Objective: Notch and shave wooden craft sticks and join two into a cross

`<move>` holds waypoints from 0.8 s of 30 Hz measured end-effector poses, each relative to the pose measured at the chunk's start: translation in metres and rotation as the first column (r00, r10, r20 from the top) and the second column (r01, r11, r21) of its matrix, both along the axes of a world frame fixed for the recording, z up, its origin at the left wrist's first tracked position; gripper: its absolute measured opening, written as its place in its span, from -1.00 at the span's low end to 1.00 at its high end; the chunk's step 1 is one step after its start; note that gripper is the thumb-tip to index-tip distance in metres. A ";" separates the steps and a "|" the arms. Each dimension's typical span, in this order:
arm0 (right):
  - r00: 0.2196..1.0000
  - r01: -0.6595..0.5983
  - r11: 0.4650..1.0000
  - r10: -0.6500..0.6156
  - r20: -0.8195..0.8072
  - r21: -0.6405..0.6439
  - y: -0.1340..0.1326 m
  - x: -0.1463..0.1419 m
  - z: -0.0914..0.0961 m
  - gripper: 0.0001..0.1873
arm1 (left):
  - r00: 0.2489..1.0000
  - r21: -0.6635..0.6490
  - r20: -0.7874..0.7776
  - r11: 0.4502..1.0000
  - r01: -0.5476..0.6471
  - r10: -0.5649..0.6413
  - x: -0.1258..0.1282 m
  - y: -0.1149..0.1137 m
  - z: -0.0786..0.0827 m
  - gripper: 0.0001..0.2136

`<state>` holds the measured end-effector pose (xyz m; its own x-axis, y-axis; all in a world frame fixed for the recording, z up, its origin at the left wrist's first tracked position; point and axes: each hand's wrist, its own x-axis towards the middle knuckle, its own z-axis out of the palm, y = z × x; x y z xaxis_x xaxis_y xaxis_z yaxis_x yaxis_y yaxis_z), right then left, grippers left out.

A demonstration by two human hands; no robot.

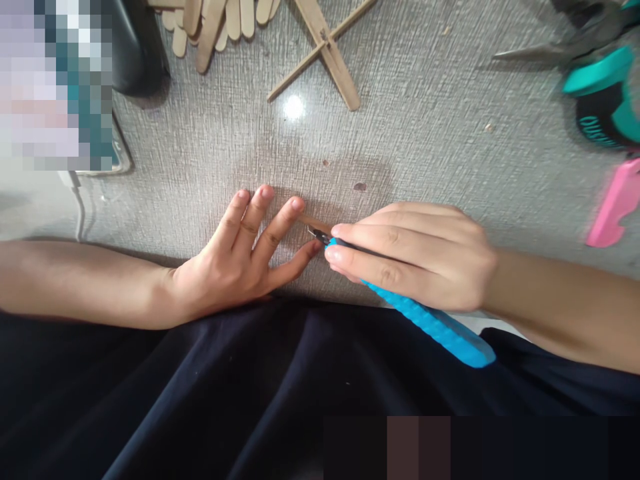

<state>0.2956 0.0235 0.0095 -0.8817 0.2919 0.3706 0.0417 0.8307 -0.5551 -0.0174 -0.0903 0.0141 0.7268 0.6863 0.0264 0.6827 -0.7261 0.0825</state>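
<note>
My right hand (410, 250) grips a craft knife with a blue ribbed handle (430, 323). The blade and dark tip of the knife point left, close above a thin wooden stick (316, 221). Most of that stick lies hidden behind my right fingers. With fingers spread on the table, my left hand (250, 243) has its index fingertip at the stick's left end. The left thumb is near the knife tip; whether they touch I cannot tell.
A crossed pair of wooden sticks (345, 77) lies at the top, beside several loose craft sticks (233, 20). Teal-handled pliers (600, 77) and a pink plastic piece (613, 207) are on the right. A black object (137, 50) and a white cable (79, 207) sit left.
</note>
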 end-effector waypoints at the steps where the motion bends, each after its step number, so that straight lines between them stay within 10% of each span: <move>1: 1.000 0.002 1.000 -0.002 -0.005 0.003 0.000 -0.001 0.000 -0.66 | 1.000 0.023 0.002 1.000 0.006 -0.006 0.000 0.000 0.000 -0.09; 24: 0.999 0.040 0.998 -0.039 0.030 -0.041 -0.003 -0.001 0.004 -0.62 | 0.998 -0.030 0.001 0.998 -0.058 0.058 0.000 -0.003 0.001 -0.04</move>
<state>0.2949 0.0205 0.0132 -0.8796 0.3411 0.3317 0.0904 0.8042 -0.5874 -0.0175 -0.0931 0.0148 0.6861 0.7275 0.0067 0.7230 -0.6828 0.1050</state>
